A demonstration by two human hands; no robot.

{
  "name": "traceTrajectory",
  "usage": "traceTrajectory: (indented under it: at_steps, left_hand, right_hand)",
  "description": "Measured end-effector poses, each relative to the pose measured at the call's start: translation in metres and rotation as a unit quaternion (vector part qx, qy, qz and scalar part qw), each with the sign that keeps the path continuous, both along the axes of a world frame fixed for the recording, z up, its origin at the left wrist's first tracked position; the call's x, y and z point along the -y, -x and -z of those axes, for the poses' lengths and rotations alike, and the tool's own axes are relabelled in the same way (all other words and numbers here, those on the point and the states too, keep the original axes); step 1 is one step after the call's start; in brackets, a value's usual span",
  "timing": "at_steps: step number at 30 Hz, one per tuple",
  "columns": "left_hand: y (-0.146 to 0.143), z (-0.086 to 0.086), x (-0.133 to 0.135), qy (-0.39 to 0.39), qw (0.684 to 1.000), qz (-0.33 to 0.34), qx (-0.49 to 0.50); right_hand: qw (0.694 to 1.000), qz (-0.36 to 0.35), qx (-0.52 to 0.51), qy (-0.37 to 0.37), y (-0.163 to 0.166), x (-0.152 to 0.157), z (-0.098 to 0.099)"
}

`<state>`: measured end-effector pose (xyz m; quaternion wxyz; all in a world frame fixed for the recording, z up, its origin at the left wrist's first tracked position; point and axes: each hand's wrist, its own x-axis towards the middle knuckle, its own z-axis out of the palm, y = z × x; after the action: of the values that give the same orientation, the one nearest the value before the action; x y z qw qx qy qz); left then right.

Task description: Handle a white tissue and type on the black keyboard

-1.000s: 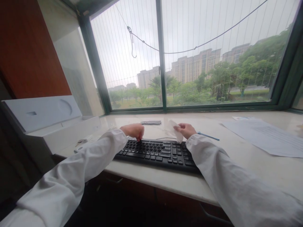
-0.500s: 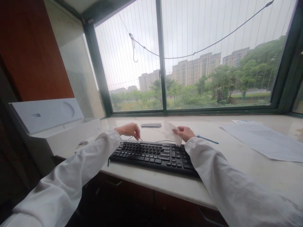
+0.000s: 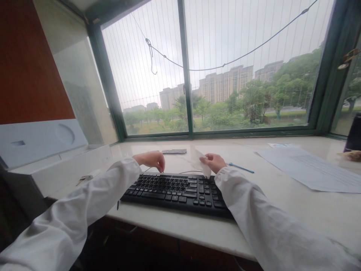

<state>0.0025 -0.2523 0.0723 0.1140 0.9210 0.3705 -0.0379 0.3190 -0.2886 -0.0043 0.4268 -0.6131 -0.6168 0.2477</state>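
A black keyboard (image 3: 175, 192) lies on the pale stone windowsill desk (image 3: 296, 203). My left hand (image 3: 150, 160) hovers at the keyboard's far left edge with its fingers curled down and pinched by the thin black cable (image 3: 191, 172). My right hand (image 3: 214, 162) is closed on a crumpled white tissue (image 3: 200, 162) just beyond the keyboard's far right part. Both arms wear white sleeves.
A white open box (image 3: 53, 158) stands at the left. A small grey flat object (image 3: 174, 151) lies near the window. A blue pen (image 3: 241, 168) and paper sheets (image 3: 313, 171) lie at the right. A dark object (image 3: 354, 133) sits at the far right edge.
My left hand lifted off the keys and drew back to the keyboard's far edge near the cable. The right hand keeps the tissue. The view shifted slightly right.
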Motion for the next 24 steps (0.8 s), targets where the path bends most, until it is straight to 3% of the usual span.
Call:
traceTrajectory:
  at_steps: [5, 9, 15, 24]
  left_hand:
    - [0.004, -0.019, -0.04, -0.092, 0.99, -0.08, 0.072]
    - [-0.003, -0.022, -0.091, -0.175, 0.968, -0.177, 0.03]
    - [-0.008, -0.003, -0.157, -0.15, 0.957, -0.25, -0.01]
    - [0.008, 0.037, -0.203, -0.117, 0.962, -0.245, -0.014]
  right_hand:
    - [1.0, 0.009, 0.0, 0.006, 0.002, 0.005, -0.004]
    - [1.0, 0.025, 0.012, -0.003, 0.001, 0.005, -0.004]
    - [0.996, 0.08, 0.034, -0.023, -0.002, 0.004, -0.001]
    - [0.993, 0.095, 0.06, -0.028, 0.0, 0.007, 0.0]
